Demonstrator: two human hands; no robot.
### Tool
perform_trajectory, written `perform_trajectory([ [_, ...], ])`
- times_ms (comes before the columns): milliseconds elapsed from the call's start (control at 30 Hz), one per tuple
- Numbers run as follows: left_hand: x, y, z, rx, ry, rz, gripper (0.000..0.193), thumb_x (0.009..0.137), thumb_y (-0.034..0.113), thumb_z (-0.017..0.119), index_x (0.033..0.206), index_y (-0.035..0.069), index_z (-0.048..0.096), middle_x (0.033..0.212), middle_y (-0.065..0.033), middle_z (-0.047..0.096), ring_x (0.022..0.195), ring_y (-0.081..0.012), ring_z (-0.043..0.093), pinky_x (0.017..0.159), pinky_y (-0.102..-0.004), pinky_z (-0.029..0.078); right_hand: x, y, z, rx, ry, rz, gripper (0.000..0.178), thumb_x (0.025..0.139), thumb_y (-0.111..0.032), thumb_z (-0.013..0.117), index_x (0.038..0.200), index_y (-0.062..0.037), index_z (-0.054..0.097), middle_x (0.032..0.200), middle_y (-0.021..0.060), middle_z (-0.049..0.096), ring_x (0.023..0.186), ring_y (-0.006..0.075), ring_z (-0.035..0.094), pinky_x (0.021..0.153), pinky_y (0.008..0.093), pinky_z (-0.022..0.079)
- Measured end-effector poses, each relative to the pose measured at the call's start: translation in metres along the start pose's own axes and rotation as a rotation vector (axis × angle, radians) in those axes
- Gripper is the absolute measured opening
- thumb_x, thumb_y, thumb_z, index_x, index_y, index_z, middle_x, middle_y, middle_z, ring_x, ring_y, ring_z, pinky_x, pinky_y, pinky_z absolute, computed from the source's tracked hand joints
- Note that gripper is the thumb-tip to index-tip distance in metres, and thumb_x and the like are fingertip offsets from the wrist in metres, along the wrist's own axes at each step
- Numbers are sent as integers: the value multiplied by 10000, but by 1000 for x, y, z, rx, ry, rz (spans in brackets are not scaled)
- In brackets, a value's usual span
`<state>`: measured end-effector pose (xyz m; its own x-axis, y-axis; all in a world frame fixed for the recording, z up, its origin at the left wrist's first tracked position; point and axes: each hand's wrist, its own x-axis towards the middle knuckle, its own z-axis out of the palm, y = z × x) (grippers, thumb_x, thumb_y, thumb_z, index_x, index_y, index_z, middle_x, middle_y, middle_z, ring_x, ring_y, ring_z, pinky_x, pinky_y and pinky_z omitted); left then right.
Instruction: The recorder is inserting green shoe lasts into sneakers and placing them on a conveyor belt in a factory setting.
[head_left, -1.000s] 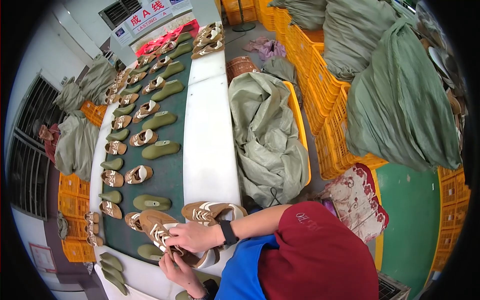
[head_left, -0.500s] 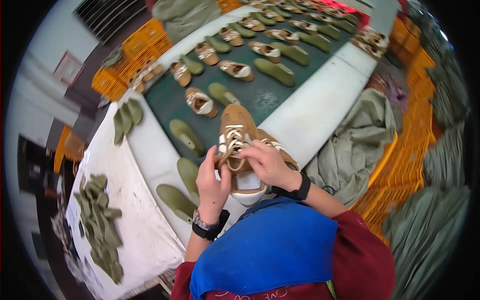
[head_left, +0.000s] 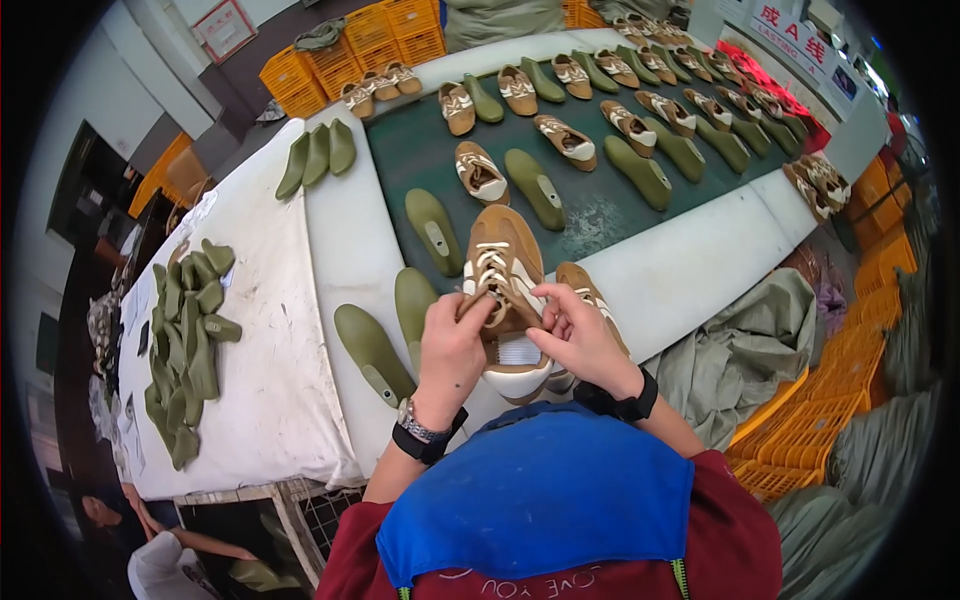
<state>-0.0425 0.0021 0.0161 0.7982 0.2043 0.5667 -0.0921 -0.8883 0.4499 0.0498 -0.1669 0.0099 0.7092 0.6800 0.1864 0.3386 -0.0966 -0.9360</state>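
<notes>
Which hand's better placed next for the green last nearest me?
Probably your left hand: it's beside that olive-green foot-shaped last; your right hand is across the brown white-striped sneaker.

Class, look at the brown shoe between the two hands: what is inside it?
Inside the brown shoe, a pale, lined patch shows toward the heel. The front interior is hidden beneath the laces and closed toe.

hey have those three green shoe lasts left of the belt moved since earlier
No: the three lasts still lie side by side, just left of the green belt.
</notes>
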Motion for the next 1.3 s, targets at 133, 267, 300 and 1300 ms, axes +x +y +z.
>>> perform_trajectory([
  [133, -10, -7, 4, 1, -58, -49, 183, 739, -46, 536, 883, 33, 616, 883, -139, 522, 823, -313, 517, 725, -390, 451, -2, -12, 8, -154, -11, -121, 366, 742, -37, 679, 1087, -49, 559, 825, 29, 528, 567, 79, 497, 514, 214, 412],
  [267, -19, -19, 4, 66, -30, -88, 128, 746, -14, 548, 848, 39, 604, 881, -136, 511, 809, -314, 510, 707, -403, 454, -6, -23, 17, -338, -208, -353, 330, 756, -177, 681, 1060, -80, 596, 901, 63, 578, 702, 199, 577, 607, 303, 471],
  [300, -20, -21, 2, 74, -17, -102, 128, 746, -14, 548, 848, 39, 604, 881, -136, 511, 809, -314, 510, 707, -403, 454, -7, -24, 21, -384, -314, -414, 338, 765, -244, 681, 1058, -96, 605, 928, 73, 593, 770, 250, 611, 653, 341, 497],
  [1300, -115, -145, 16, 350, -20, -549, 393, 694, 296, 627, 674, -96, 627, 1153, -360, 464, 1130, -475, 379, 1009, -555, 277, 293, -6, 77, 169, -449, 167, 327, 845, -273, 637, 1047, -33, 546, 948, 58, 598, 745, 102, 589, 636, 221, 505],
])
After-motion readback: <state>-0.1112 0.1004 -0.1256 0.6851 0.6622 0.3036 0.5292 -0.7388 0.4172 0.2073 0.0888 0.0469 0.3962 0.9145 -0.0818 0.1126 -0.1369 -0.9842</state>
